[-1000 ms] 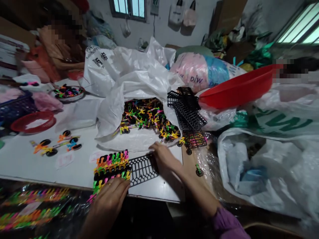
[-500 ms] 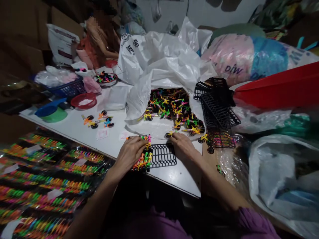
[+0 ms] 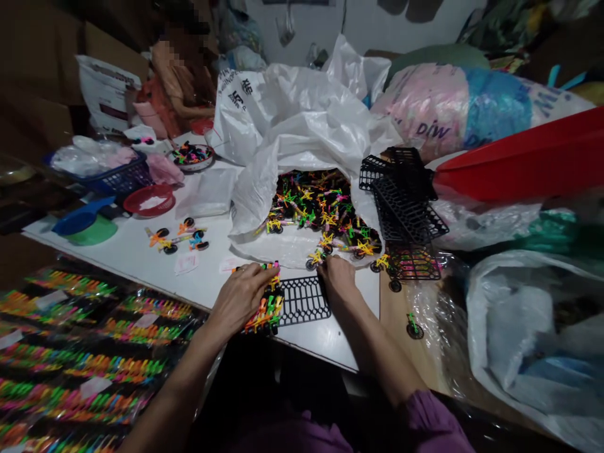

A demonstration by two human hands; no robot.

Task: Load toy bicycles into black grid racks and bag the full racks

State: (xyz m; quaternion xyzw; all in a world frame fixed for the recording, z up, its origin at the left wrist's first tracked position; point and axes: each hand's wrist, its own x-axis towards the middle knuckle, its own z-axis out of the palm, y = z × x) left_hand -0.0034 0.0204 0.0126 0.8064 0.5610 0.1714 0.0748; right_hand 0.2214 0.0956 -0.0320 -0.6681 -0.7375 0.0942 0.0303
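Note:
A black plastic grid tray (image 3: 306, 299) lies near the front edge of the table, its left part filled with a row of colourful toy bicycles (image 3: 268, 309). My left hand (image 3: 241, 294) is closed over that loaded end, thumb and fingers around the bicycles and tray. At the tray's upper right corner, my right hand (image 3: 340, 278) has its fingers curled together at a yellow toy bicycle (image 3: 315, 259); the fingertips are partly hidden. Just behind, a white sack (image 3: 255, 239) lies open, with a heap of toy bicycles (image 3: 325, 204) in its mouth.
Empty black grid trays (image 3: 403, 207) are piled right of the sack. Loose toy bicycles (image 3: 177, 238), a red basket (image 3: 150, 200) and a green cup (image 3: 93, 233) stand to the left. Packed toy rows (image 3: 89, 340) lie lower left. A co-worker (image 3: 177, 88) sits behind.
The view has shifted slightly. My right hand has drawn in, its fingers now more curled beside the yellow toy bicycle. My left hand stays on the loaded end of the tray.

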